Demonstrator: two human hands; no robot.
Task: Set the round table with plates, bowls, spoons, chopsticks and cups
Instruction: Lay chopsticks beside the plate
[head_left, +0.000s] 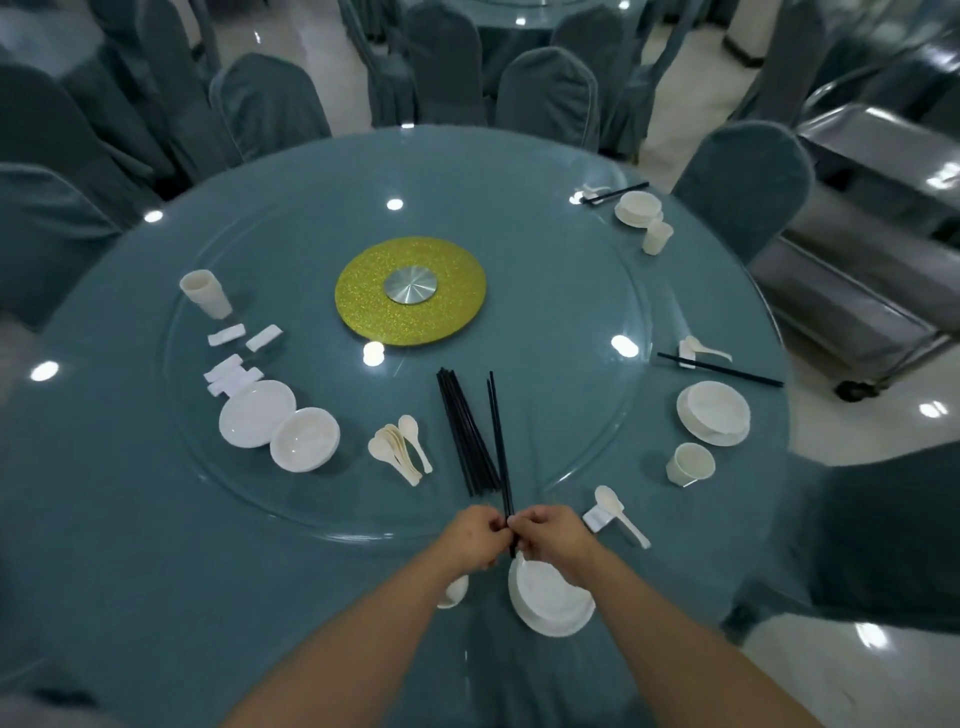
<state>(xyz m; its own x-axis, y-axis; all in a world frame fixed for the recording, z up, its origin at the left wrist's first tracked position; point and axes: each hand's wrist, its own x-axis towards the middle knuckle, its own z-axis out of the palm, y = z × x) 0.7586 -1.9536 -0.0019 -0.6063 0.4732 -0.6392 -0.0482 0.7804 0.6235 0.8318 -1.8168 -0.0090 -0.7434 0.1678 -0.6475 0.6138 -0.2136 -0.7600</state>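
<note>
Chopsticks (498, 441), thin and black, pinched by both hands' fingers (511, 522).

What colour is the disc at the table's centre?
Glittery yellow-gold disc with a silver metal hub; head view.

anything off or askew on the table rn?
Nothing spilled or broken. The cup at the far right setting and the cup stack on the left look tilted, though the wide-angle lens may cause that. The chopstick rests lie scattered, still unplaced.
</note>
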